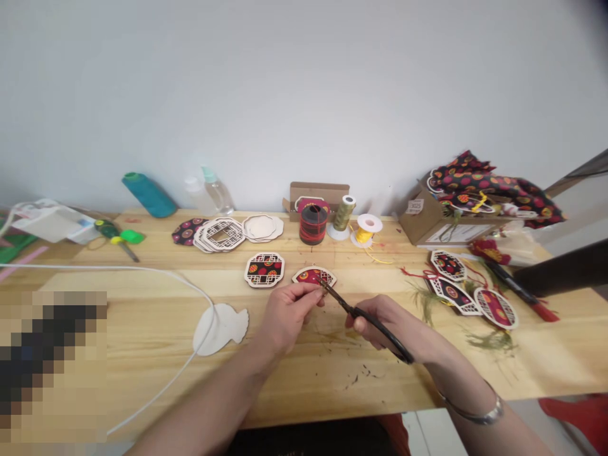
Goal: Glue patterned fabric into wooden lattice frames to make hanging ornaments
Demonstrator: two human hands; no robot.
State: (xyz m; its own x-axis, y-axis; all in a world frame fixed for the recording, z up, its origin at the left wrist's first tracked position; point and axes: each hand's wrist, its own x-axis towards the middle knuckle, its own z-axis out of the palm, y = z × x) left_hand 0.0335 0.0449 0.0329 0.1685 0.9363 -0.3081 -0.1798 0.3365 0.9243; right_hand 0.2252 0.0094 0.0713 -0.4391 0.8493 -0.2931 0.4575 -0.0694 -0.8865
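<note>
My right hand (380, 323) is closed around the black handles of a pair of scissors (375, 322), whose blades point up and left. The tips reach over a small fan-shaped ornament (308, 275) with red patterned fabric and a pale cut-out lattice frame. My left hand (292, 313) pinches the ornament's lower edge between thumb and fingers, close beside the blade tips. Its fingertips cover part of that edge. Just left of it lies a square ornament (265, 270) with rounded corners. Dark fabric scraps (363, 373) are scattered below my hands.
Spools of red cord (313, 226), green thread (342, 214) and yellow cord (369, 229) stand behind. Stacked frames (221, 235) lie back left. A white cable (183, 364) crosses a white vase-shaped piece (213, 329). At right are finished-looking ornaments (495, 308) and a cardboard box (420, 212).
</note>
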